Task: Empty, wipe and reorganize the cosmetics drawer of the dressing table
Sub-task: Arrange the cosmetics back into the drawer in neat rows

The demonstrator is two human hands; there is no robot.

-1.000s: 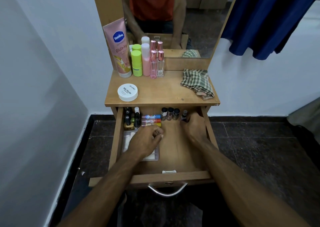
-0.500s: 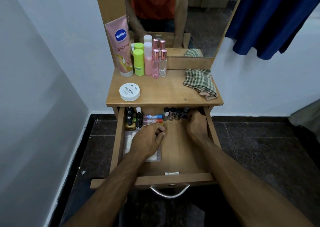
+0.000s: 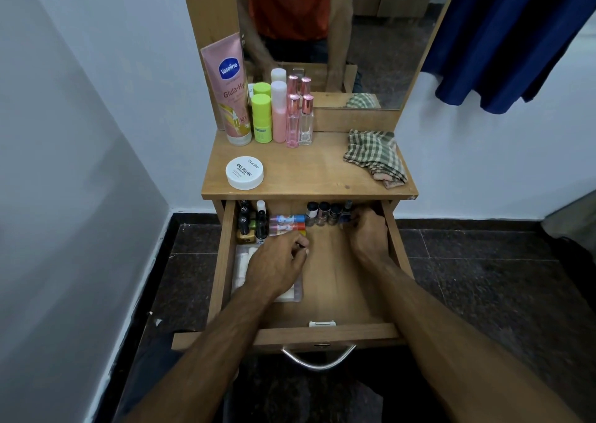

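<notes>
The wooden drawer [image 3: 322,335] of the dressing table [image 3: 306,177] is pulled out. My left hand [image 3: 277,266] lies in it over a clear plastic packet [image 3: 240,269], fingers curled against several coloured tubes [image 3: 287,219] lying flat. Upright nail polish bottles [image 3: 250,226] fill the back left corner. My right hand [image 3: 369,234] reaches to the back right, fingertips on a dark blue bottle [image 3: 347,212] at the end of a row of small bottles [image 3: 322,213]. A checked cloth [image 3: 375,156] lies on the top's right side.
On the top stand a pink Vaseline tube [image 3: 230,90], a green bottle [image 3: 261,118], a pink bottle [image 3: 279,113], two perfume bottles [image 3: 300,122] and a white round jar [image 3: 244,172]. A mirror [image 3: 380,35] rises behind. A blue garment [image 3: 516,35] hangs at the right. White walls flank the table.
My right hand has pushed the dark bottle back into line with the row of small bottles. My left hand has edged slightly forward toward the tubes.
</notes>
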